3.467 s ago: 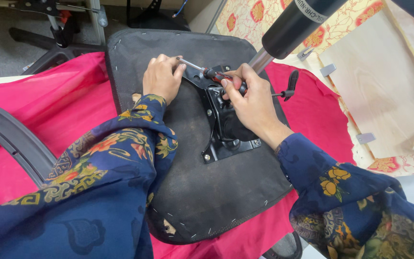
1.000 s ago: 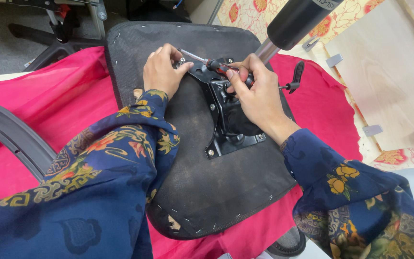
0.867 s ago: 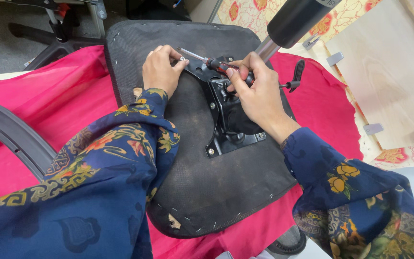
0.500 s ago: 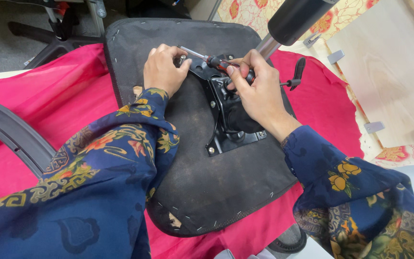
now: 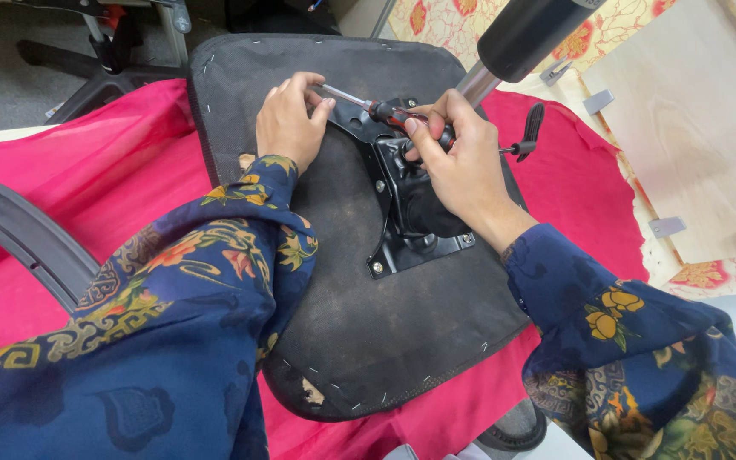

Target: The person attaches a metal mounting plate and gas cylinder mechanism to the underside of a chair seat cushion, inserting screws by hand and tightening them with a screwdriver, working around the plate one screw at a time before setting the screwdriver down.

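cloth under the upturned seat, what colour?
Plain bright red cloth, spread beneath the black seat underside. Head view shows it best, at left and lower right.

On the upturned black seat base (image 5: pixel 342 341), the right hand (image 5: pixel 462 166) grips a screwdriver (image 5: pixel 368 104) over the metal bracket (image 5: pixel 411 221); the left hand (image 5: pixel 287 123) steadies its shaft.

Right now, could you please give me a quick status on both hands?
Left hand steadies screwdriver shaft. Right hand grips its handle. Tip at black mounting plate on upturned chair seat. Nothing obstructing.

head camera looks steeply down, close above hands (image 5: pixel 462 162).
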